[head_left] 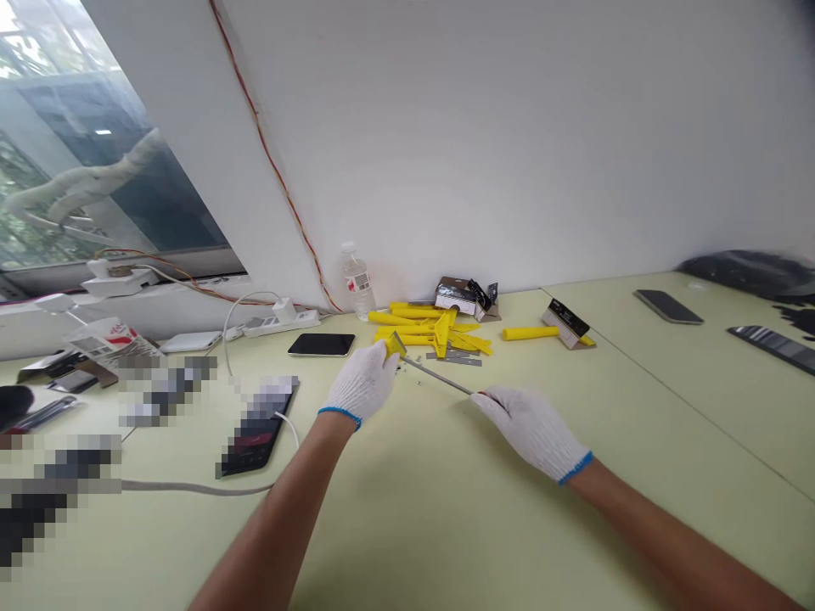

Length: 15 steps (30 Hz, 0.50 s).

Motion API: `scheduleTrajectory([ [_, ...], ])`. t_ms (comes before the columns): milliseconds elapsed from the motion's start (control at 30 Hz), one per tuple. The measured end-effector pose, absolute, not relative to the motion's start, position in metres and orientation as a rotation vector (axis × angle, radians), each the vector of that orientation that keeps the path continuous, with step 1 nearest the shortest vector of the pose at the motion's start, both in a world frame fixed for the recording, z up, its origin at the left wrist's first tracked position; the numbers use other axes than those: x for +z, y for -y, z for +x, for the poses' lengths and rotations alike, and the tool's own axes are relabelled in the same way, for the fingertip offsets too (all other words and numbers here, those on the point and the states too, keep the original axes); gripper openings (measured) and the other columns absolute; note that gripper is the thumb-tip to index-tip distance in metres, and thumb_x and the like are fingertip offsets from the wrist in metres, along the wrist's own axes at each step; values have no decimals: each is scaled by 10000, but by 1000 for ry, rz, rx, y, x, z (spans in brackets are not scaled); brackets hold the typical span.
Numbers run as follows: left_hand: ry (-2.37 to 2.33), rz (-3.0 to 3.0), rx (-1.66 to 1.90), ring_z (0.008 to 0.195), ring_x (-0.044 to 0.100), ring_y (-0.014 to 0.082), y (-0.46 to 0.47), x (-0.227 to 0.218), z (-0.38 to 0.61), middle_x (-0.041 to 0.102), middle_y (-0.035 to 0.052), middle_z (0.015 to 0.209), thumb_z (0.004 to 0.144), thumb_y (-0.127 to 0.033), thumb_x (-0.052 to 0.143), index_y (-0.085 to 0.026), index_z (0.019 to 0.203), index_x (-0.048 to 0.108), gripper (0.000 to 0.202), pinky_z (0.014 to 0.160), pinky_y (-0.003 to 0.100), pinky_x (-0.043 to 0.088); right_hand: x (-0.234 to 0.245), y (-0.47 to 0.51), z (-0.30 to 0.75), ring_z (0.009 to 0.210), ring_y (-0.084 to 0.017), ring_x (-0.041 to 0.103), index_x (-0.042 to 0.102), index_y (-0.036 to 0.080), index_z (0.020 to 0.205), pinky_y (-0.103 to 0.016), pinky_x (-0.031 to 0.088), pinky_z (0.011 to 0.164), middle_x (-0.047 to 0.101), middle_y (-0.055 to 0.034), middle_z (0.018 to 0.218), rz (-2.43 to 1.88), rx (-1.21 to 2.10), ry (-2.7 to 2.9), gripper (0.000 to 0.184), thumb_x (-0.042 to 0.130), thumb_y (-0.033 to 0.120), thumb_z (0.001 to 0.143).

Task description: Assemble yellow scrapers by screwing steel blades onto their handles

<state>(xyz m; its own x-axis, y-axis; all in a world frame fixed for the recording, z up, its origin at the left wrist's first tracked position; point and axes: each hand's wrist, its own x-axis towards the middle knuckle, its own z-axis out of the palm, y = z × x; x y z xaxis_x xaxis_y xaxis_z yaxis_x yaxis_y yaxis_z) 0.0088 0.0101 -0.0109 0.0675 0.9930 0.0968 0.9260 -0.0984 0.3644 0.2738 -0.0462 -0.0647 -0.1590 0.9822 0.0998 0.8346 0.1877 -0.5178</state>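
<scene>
My left hand [362, 379], in a white knit glove with a blue cuff, is closed around a yellow scraper [394, 343]; the glove hides much of it. My right hand [531, 426], gloved the same way, grips a screwdriver [439, 376] whose long metal shaft points left. Its tip meets or nearly meets the scraper head; I cannot tell if it touches a screw. A bit of red handle shows at the right fingers. Small screws [418, 383] lie just beyond. Behind them is a pile of yellow scraper parts [407, 317] with flat metal blades [463, 360].
Opened small boxes [455, 294] and a water bottle [359, 282] stand by the wall. Another yellow handle [530, 333] lies right, beside a torn box [568, 323]. Phones [322, 344], a power strip [283, 319] and a white cable [197, 487] are on the left.
</scene>
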Motion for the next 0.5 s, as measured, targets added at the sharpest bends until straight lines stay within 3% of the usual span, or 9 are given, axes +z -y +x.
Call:
scheduleTrajectory([
  [133, -1961, 2144, 502, 998, 696, 196, -10, -12, 9, 710, 91, 1106, 1010, -461, 629, -129, 1180, 687, 377, 906, 394, 588, -63, 46, 275, 774, -233, 639, 645, 197, 827, -329, 432, 757, 728, -83, 875, -1664, 575, 2027, 612, 298, 652, 1041],
  [300, -1951, 2143, 537, 1086, 678, 219, -9, -14, 9, 681, 106, 1216, 998, -423, 656, -144, 1254, 667, 380, 937, 416, 588, -65, 42, 281, 639, -156, 457, 446, 185, 730, -284, 303, 618, 527, -18, 690, -1751, 726, 2004, 620, 324, 715, 1026],
  [400, -1942, 2128, 564, 1087, 676, 218, -9, -13, 9, 679, 105, 1216, 996, -421, 659, -148, 1252, 668, 375, 936, 412, 586, -66, 40, 283, 635, -134, 431, 467, 182, 772, -265, 276, 590, 476, 4, 688, -1760, 847, 1992, 599, 332, 704, 1034],
  [500, -1946, 2105, 600, 1048, 680, 207, -11, -10, 6, 689, 101, 1174, 997, -435, 653, -140, 1219, 674, 369, 923, 400, 581, -67, 40, 281, 646, -149, 497, 563, 179, 784, -268, 312, 581, 557, -13, 705, -1736, 737, 2017, 586, 351, 664, 1035],
])
